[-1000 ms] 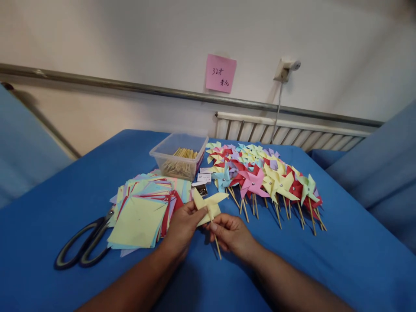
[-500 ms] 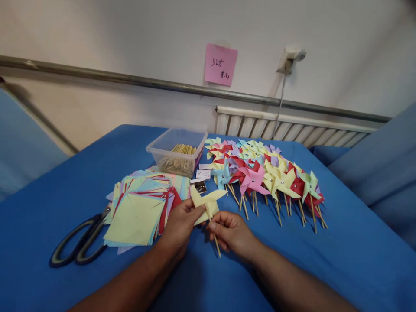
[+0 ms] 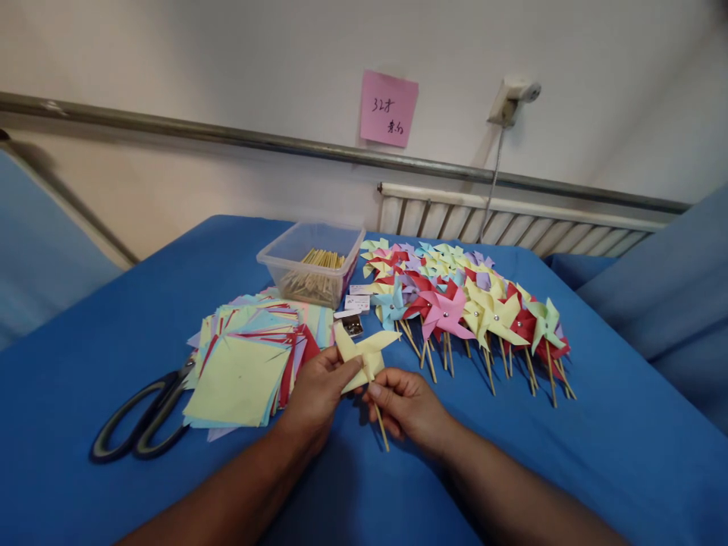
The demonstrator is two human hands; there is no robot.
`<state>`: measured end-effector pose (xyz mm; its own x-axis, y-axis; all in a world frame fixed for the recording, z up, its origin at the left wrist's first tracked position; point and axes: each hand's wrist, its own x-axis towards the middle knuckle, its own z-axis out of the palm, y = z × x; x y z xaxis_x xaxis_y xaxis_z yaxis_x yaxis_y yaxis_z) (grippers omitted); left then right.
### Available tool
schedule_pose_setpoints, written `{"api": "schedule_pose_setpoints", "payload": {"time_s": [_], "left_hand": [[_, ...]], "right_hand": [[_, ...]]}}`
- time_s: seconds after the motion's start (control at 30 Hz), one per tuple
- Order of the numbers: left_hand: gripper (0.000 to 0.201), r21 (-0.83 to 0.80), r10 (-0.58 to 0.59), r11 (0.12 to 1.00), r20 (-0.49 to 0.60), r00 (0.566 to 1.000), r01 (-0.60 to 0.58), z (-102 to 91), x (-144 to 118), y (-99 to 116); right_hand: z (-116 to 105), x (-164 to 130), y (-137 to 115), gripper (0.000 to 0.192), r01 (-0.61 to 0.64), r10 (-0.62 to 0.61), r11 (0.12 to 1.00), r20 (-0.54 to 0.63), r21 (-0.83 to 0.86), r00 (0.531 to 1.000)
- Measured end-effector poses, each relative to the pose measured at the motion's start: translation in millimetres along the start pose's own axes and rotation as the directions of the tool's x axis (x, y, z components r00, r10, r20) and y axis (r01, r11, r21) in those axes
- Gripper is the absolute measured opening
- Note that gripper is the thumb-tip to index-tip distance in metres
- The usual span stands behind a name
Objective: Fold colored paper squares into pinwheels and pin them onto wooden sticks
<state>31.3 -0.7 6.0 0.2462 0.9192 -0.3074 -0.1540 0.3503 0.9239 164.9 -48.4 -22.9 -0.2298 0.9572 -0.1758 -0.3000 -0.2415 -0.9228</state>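
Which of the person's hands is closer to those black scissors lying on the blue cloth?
Left. The left hand sits just past the paper stack from the scissors, pinching the yellow pinwheel. The right hand is farther off, beyond the left, gripping the pinwheel's stick.

The left hand (image 3: 315,394) pinches a yellow pinwheel (image 3: 364,353) by its paper blades, while the right hand (image 3: 406,406) grips its wooden stick (image 3: 381,428). Beside them on the blue cloth (image 3: 597,455) lie a stack of paper squares (image 3: 244,364), scissors (image 3: 139,421), a clear tub (image 3: 310,262) of what look like sticks, and finished pinwheels (image 3: 466,303).
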Motion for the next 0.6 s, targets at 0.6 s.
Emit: {"api": "schedule_pose_setpoints", "payload": {"time_s": [0.6], "left_hand": [[0.03,-0.012,-0.007,1.0,0.006,1.0,0.007,-0.7,-1.2,-0.6]], "right_hand": [[1.2,-1.2,-3.7,0.037,-0.026,0.025,0.998,0.008,0.055,1.0]]}}
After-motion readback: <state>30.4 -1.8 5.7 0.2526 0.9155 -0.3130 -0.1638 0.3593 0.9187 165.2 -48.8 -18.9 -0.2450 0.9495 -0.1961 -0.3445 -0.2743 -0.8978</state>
